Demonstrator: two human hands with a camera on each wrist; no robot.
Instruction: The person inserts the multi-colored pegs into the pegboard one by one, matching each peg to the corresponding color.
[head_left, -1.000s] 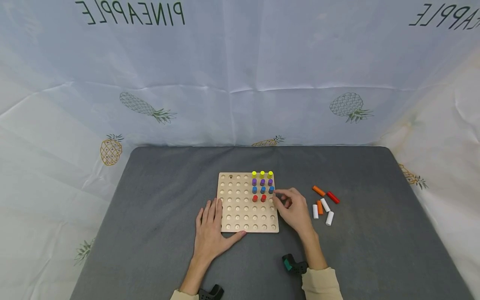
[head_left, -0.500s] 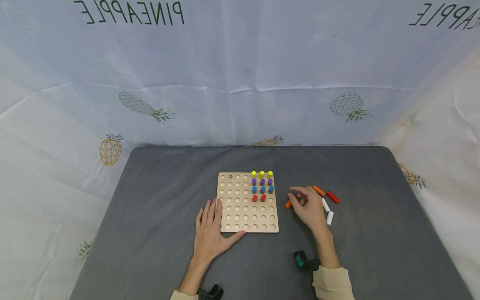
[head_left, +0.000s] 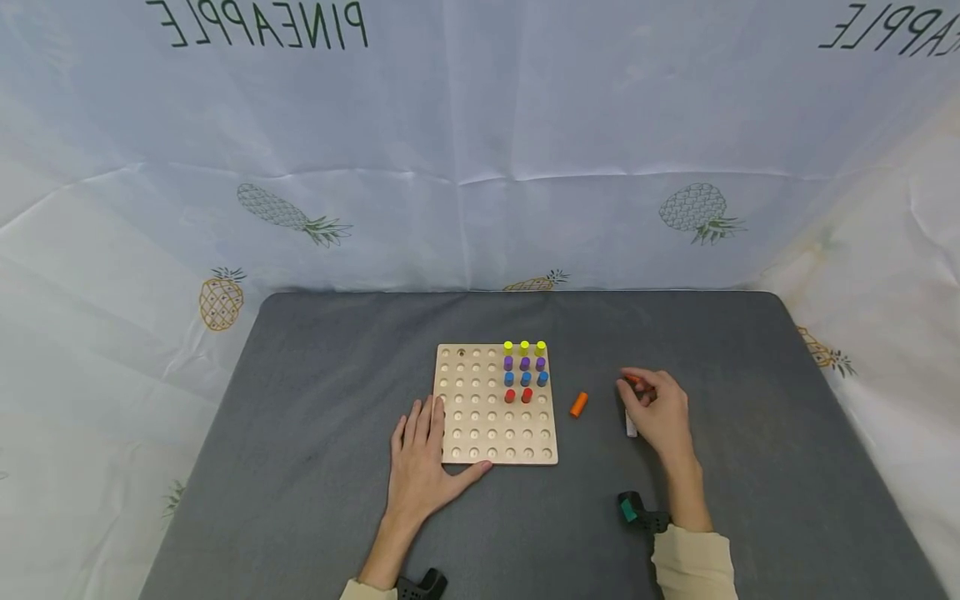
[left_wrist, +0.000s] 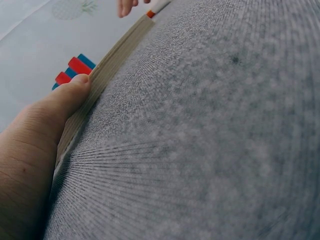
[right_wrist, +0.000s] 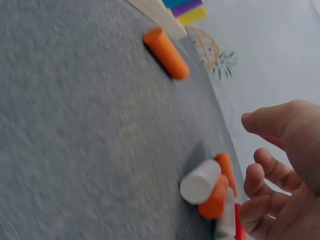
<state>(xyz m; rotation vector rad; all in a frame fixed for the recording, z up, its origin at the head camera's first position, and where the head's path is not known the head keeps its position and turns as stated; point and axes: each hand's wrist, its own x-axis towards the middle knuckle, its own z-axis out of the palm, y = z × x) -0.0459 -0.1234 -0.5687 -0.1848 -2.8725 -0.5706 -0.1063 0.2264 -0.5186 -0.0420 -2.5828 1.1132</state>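
My left hand (head_left: 423,479) rests at the near left corner of the wooden peg board (head_left: 472,425). Its straight fingers lie along the left side and the thumb touches the front edge. Yellow (head_left: 524,347), purple (head_left: 525,364), blue (head_left: 526,379) and red pegs (head_left: 527,396) stand in the board's far right holes. Over the loose pegs hovers my right hand (head_left: 660,412), fingers loosely bent, nothing held. Beneath it, the right wrist view shows a white peg (right_wrist: 201,182), an orange peg (right_wrist: 214,197) and a red peg (right_wrist: 240,222); the hand partly hides this group.
One orange peg (head_left: 578,405) lies alone between the board and my right hand. Dark grey cloth covers the table (head_left: 750,467). A pale curtain (head_left: 465,233) with pineapple prints hangs behind and at the sides.
My right hand has moved right, from the board's right edge to the loose pegs, uncovering the lone orange peg. My left hand stays in place.
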